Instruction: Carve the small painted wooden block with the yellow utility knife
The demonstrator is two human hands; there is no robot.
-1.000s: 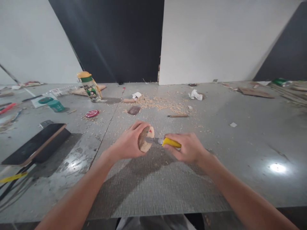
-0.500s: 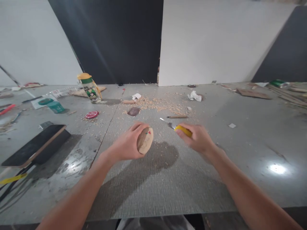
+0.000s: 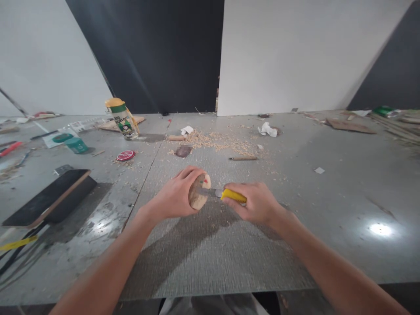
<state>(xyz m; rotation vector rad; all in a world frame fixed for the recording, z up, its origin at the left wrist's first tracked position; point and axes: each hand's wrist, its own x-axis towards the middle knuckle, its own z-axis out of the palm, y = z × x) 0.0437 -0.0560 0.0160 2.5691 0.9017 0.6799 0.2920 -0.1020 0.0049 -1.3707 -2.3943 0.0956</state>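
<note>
My left hand [image 3: 177,194] is wrapped round a round, pale wooden piece [image 3: 202,197], tilted with its hollowed-looking face to the right; small red and green marks show near its top edge. In my right hand [image 3: 257,201] is a yellow-handled knife [image 3: 234,196], its metal blade pointing left. The blade tip lies over the face of the wooden piece; whether it cuts in, I cannot tell. Beyond both hands, a thin wooden-handled tool [image 3: 243,158] lies on the grey table [image 3: 203,262] beside scattered wood shavings [image 3: 218,142].
A bottle with a yellow lid [image 3: 122,119] stands at the back left, near a red round lid [image 3: 126,155] and a teal cup [image 3: 76,145]. A black board-like object [image 3: 47,197] is at the left. Crumpled tissue [image 3: 268,129] and wood scraps [image 3: 351,125] lie farther back.
My right hand has moved left and slightly down with the knife, bringing the blade from above and right of the wooden piece onto its face. My left hand has barely moved.
</note>
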